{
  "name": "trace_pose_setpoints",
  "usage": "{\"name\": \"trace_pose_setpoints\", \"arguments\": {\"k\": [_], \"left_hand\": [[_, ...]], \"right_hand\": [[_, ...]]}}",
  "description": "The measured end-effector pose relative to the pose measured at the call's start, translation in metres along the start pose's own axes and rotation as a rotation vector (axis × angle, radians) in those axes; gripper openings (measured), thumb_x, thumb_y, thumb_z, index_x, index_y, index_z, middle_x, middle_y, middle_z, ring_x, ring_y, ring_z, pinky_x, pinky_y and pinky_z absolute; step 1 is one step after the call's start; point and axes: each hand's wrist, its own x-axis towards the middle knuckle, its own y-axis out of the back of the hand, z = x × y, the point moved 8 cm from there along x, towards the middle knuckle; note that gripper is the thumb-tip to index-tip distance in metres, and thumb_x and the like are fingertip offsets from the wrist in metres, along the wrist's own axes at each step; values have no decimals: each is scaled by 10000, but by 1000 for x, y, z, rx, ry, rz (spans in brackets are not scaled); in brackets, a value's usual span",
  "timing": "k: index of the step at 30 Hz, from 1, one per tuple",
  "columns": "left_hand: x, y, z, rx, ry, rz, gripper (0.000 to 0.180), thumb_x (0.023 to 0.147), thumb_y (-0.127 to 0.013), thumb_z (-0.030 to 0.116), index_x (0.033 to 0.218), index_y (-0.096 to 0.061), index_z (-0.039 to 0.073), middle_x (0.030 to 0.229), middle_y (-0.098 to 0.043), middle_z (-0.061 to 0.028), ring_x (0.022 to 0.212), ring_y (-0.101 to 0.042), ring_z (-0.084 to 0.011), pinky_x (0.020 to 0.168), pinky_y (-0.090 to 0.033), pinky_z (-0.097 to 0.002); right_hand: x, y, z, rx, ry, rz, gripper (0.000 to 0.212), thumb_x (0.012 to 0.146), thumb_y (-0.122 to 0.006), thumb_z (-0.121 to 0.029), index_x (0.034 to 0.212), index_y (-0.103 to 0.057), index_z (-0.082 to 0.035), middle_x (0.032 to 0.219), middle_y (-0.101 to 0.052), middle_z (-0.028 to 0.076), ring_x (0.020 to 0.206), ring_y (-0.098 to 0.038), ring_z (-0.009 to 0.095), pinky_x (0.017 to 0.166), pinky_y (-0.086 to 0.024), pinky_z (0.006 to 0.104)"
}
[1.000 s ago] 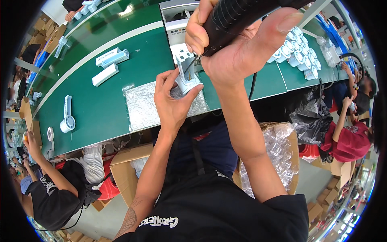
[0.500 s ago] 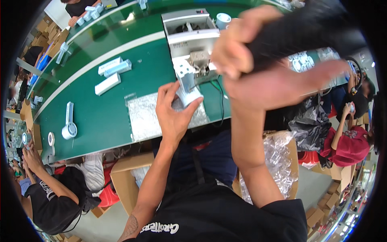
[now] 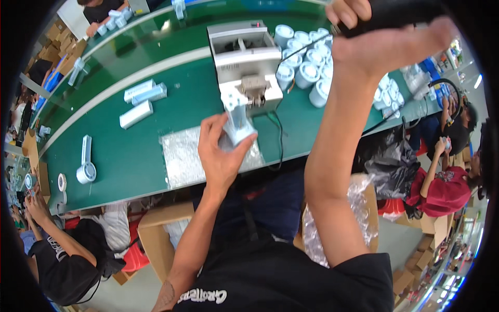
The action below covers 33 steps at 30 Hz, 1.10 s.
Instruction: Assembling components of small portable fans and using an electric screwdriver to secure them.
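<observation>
My left hand [image 3: 222, 151] grips a pale blue plastic housing [image 3: 239, 128] by its wide lower end. The housing is tilted, with its narrow, slotted end against or just before the front of a grey-white bench machine [image 3: 244, 57]; I cannot tell whether they touch. That machine has an open trough on top and a metal fitting in front, like a screw feeder. High at the upper right, my right hand [image 3: 371, 44] is closed round a thick black cylindrical tool [image 3: 403, 15]. The tool's working end is not clearly visible.
Many pale blue round parts [image 3: 307, 73] stand right of the machine. Small boxes [image 3: 138, 114], a long-handled blue piece [image 3: 86, 166] and a tape roll [image 3: 62, 182] lie left. Bubble wrap [image 3: 182, 156] lies near the bench's front edge. Cables cross the bench; co-workers sit at both sides.
My right hand has swung up and away to the right with the black tool, uncovering the round blue parts. My left hand keeps its grip on the housing, slightly lower.
</observation>
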Motion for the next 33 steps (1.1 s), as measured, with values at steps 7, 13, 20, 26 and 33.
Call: {"name": "trace_pose_setpoints", "arguments": {"k": [7, 13, 20, 26, 33], "left_hand": [[1, 3, -5, -12, 15, 12, 608, 714, -947, 157, 1217, -683, -59, 1171, -595, -131, 1022, -642, -240, 842, -548, -355], [1, 1, -1, -2, -2, 1, 603, 711, -944, 152, 1213, -686, -58, 1170, -599, -135, 1015, -645, -249, 842, -550, -362], [0, 3, -1, 1, -6, 6, 599, 708, -944, 156, 1208, -693, -55, 1160, -605, -133, 1015, -645, -253, 847, -547, -365], [2, 0, 2, 60, -15, -22, 541, 737, -924, 110, 1205, -700, -44, 1172, -611, -87, 1036, -641, -197, 879, -552, -343], [0, 1, -3, 62, -9, -19, 641, 701, -955, 162, 1244, -693, -56, 1152, -601, -113, 1026, -638, -245, 886, -532, -349]], "right_hand": [[-51, -34, 61, -90, -241, -267, 791, 905, -517, -829, 748, -544, -54, 518, -455, 31, 394, -462, 137, 359, -338, 270], [-65, -22, 93, -63, -445, -252, 733, 938, -534, -782, 932, -591, -51, 623, -480, 9, 444, -472, 104, 385, -348, 258], [-65, -15, 98, -68, -491, -211, 761, 918, -511, -822, 727, -526, -86, 529, -444, 6, 397, -436, 107, 361, -329, 255], [-77, -12, 49, -54, -504, -189, 918, 867, -363, -932, 704, -547, -47, 487, -461, 44, 373, -419, 127, 361, -352, 244], [-99, -38, 50, -104, -488, -263, 892, 931, -365, -870, 735, -568, -24, 501, -484, 62, 379, -448, 148, 381, -356, 264]]}}
